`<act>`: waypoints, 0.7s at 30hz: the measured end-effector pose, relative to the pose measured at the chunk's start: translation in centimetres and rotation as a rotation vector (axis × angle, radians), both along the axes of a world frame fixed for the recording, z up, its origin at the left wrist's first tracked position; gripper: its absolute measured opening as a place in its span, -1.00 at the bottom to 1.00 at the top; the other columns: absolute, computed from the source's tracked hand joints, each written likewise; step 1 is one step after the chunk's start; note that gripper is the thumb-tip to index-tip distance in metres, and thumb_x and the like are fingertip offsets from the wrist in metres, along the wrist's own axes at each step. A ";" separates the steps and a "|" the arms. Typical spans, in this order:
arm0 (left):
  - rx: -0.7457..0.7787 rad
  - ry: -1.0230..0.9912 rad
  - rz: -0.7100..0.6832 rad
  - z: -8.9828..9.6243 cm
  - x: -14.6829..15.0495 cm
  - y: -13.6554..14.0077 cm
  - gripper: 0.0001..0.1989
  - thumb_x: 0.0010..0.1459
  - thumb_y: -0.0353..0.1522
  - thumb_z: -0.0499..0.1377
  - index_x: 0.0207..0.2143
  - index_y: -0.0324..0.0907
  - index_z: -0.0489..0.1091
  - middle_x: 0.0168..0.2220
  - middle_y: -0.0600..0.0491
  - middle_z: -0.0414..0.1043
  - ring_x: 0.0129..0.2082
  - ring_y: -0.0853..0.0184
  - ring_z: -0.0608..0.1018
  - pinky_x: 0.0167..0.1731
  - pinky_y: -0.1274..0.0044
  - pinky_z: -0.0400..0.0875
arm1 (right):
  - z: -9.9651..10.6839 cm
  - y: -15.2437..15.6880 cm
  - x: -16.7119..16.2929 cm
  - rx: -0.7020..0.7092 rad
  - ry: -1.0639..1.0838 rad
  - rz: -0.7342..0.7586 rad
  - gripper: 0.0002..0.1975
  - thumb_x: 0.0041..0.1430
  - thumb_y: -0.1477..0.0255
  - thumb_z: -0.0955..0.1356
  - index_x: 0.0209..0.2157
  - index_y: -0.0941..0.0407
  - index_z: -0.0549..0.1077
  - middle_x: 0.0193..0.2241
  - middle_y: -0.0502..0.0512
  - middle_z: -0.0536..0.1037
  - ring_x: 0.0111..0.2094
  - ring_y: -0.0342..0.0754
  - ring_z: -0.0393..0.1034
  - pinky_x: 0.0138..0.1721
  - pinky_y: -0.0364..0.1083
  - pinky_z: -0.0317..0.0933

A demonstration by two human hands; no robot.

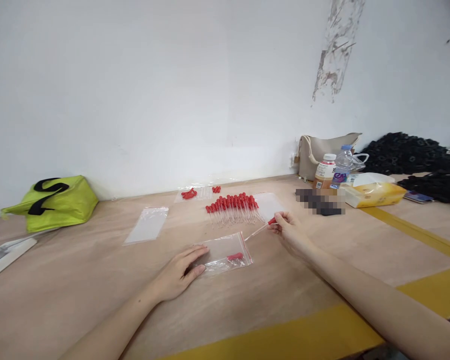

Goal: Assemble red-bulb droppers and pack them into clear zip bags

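Note:
In the head view, my left hand lies with its fingers spread over the left end of a clear zip bag. Inside that bag is a dropper with a red bulb. My right hand pinches another red-bulbed dropper by its bulb. Its thin clear tube slants down leftward to the bag's red-edged mouth; whether the tip is inside, I cannot tell. Just beyond the hands, several more droppers lie side by side in a row, bulbs toward the wall.
Flat zip bags lie left and behind the row. Bags with loose red pieces rest near the wall. A lime-green bag sits left. Bottles, a tissue pack and black piles stand right.

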State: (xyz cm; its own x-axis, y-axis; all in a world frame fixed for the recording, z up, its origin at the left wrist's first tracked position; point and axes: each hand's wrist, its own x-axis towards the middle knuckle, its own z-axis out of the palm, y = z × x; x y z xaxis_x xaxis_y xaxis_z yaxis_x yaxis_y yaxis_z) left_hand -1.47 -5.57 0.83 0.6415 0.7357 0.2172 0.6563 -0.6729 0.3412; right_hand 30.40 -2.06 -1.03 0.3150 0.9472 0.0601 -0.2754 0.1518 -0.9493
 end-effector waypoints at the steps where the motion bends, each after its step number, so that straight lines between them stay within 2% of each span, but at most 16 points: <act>1: -0.002 0.002 0.000 0.0 0.0 0.0 -0.62 0.20 -0.24 -0.04 0.08 -0.03 0.16 0.09 0.07 0.20 0.09 0.26 0.24 0.07 0.35 0.14 | 0.0 0.0 0.1 -0.004 -0.010 0.003 -0.77 -0.04 0.29 0.33 -0.44 0.10 0.20 -0.59 -0.08 0.41 -0.61 -0.21 0.36 -0.57 -0.23 0.19; 10: -0.002 0.017 0.005 -0.2 -0.2 0.1 -0.61 0.21 -0.23 -0.05 0.09 -0.03 0.14 0.10 0.05 0.19 0.09 0.24 0.23 0.07 0.32 0.13 | -0.2 -0.4 -1.1 -0.030 -0.022 0.101 -0.76 -0.04 0.30 0.34 -0.44 0.11 0.21 -0.58 -0.04 0.43 -0.58 -0.17 0.39 -0.57 -0.21 0.21; 16: 0.006 0.019 -0.006 -0.2 -0.2 0.1 -0.61 0.21 -0.24 -0.05 0.08 -0.05 0.15 0.09 0.05 0.20 0.09 0.26 0.23 0.07 0.35 0.13 | 0.4 0.0 0.5 -0.031 -0.066 -0.004 -0.78 -0.01 0.30 0.33 -0.43 0.12 0.22 -0.60 -0.06 0.43 -0.63 -0.22 0.36 -0.58 -0.24 0.21; 21: 0.003 0.014 -0.007 -0.2 -0.1 0.1 -0.62 0.21 -0.23 -0.05 0.08 -0.04 0.16 0.09 0.05 0.20 0.09 0.26 0.23 0.06 0.34 0.14 | 0.0 -0.1 0.3 -0.009 -0.108 0.039 -0.76 -0.03 0.29 0.35 -0.44 0.11 0.22 -0.61 -0.06 0.43 -0.62 -0.20 0.36 -0.58 -0.23 0.22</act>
State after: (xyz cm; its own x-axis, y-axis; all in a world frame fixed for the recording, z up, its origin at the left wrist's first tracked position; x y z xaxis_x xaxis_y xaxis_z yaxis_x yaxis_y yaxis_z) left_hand -1.62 -5.47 0.65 0.6494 0.7307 0.2107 0.6563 -0.6785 0.3300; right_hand 30.69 -2.18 -1.04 0.2697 0.9593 0.0833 -0.1768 0.1343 -0.9750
